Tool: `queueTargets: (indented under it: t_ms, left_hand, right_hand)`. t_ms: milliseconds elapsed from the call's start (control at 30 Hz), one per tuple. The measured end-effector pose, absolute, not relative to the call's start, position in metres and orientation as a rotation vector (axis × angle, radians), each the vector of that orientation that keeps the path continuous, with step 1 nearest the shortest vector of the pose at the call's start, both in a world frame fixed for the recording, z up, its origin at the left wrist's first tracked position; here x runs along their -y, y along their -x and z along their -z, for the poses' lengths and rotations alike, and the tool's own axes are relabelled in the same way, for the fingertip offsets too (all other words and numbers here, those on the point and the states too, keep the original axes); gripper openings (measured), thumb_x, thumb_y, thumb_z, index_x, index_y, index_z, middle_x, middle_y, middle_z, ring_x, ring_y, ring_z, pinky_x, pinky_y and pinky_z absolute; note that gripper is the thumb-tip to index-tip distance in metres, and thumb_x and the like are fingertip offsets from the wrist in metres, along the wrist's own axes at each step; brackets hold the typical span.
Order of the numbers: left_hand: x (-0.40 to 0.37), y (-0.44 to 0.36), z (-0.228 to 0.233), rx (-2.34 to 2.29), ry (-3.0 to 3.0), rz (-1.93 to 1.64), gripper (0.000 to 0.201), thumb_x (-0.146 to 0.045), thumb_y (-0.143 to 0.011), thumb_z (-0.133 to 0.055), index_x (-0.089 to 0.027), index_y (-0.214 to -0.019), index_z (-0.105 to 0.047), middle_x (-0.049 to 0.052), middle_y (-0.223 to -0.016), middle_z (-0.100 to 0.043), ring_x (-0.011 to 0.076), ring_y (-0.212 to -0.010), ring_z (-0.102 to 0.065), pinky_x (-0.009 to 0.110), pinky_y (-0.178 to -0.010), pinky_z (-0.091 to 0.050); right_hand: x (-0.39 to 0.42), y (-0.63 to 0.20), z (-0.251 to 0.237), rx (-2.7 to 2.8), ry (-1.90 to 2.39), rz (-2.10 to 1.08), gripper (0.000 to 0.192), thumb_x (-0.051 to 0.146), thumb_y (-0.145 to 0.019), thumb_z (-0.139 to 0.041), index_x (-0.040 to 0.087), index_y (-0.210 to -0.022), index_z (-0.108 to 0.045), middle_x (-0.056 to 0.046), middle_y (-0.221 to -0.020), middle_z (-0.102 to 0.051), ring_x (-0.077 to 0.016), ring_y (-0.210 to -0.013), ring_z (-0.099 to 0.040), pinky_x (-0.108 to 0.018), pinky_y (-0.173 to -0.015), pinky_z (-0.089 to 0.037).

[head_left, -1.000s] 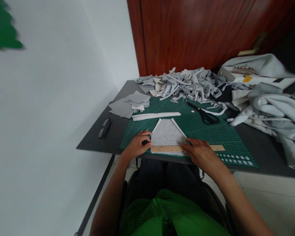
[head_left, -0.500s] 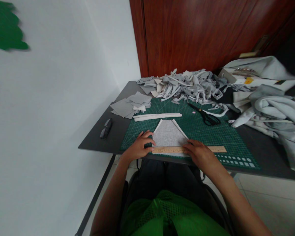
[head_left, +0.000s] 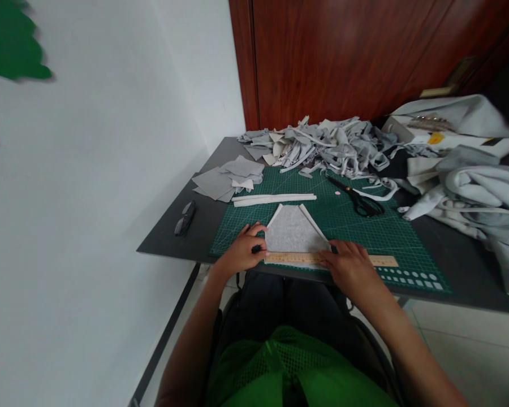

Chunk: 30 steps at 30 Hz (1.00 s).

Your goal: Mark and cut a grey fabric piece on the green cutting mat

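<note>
A grey piece of cloth (head_left: 294, 229) with folded pale strips along its two slanting sides lies on the green cutting mat (head_left: 356, 232). Across its near part rests a wooden ruler (head_left: 294, 258). At the ruler's left end is my left hand (head_left: 242, 251), its thumb and forefinger closed in a pinch at the cloth's left edge. My right hand (head_left: 351, 265) grips the ruler right of the middle, fingers at the cloth's right corner. Its palm covers part of the ruler.
Two pale strips (head_left: 275, 199) lie beyond the cloth, with grey cloth pieces (head_left: 220, 182) at left. Black scissors (head_left: 360, 202) rest on the mat's right. Scraps (head_left: 322, 147) are heaped at the back, bundled fabric (head_left: 479, 192) at right. Glasses (head_left: 185, 218) sit near the left edge.
My left thumb and forefinger have drawn closer together at the ruler's end. The ruler's right end has shifted slightly right and nearer to me. The whole view has shifted a little.
</note>
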State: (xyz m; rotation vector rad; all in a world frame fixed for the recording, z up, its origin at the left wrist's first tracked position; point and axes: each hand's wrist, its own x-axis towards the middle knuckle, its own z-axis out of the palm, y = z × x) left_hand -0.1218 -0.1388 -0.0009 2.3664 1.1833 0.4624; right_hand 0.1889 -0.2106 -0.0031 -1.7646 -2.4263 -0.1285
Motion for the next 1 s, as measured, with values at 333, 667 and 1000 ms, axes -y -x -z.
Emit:
queueTargets:
  t_ms: [333, 667, 1000]
  left_hand:
    - [0.135, 0.121, 0.013, -1.245, -2.371, -0.642, 0.013, -0.019, -0.089, -0.071, -0.022, -0.102, -0.070, 0.009, -0.146, -0.059, 0.0304, -0.147, -0.047, 0.055, -0.127, -0.028]
    - [0.149, 0.084, 0.013, -0.955, -2.630, -0.639, 0.014, -0.028, -0.095, -0.071, -0.026, -0.108, -0.075, 0.004, -0.126, -0.071, 0.0236, -0.129, -0.062, 0.040, -0.117, -0.048]
    - [0.120, 0.113, 0.026, -1.188, -2.476, -0.748, 0.028, -0.023, -0.094, -0.070, -0.022, -0.121, -0.076, 0.007, -0.137, -0.071, 0.0273, -0.141, -0.057, 0.048, -0.122, -0.043]
  right_hand:
    - [0.207, -0.179, -0.004, 2.484, 1.710, -0.176, 0.031, 0.006, -0.097, -0.049, 0.017, -0.109, -0.075, -0.014, -0.117, -0.073, -0.0299, -0.110, -0.065, -0.040, -0.090, -0.044]
    - [0.204, -0.183, 0.002, 2.409, 1.723, -0.156, 0.027, 0.014, -0.101, -0.055, 0.022, -0.115, -0.076, -0.012, -0.129, -0.073, -0.0311, -0.117, -0.068, -0.042, -0.092, -0.049]
    - [0.184, -0.208, 0.021, 2.297, 1.611, -0.150, 0.036, 0.017, -0.103, -0.052, 0.019, -0.134, -0.071, -0.016, -0.144, -0.067, -0.0325, -0.132, -0.063, -0.048, -0.102, -0.051]
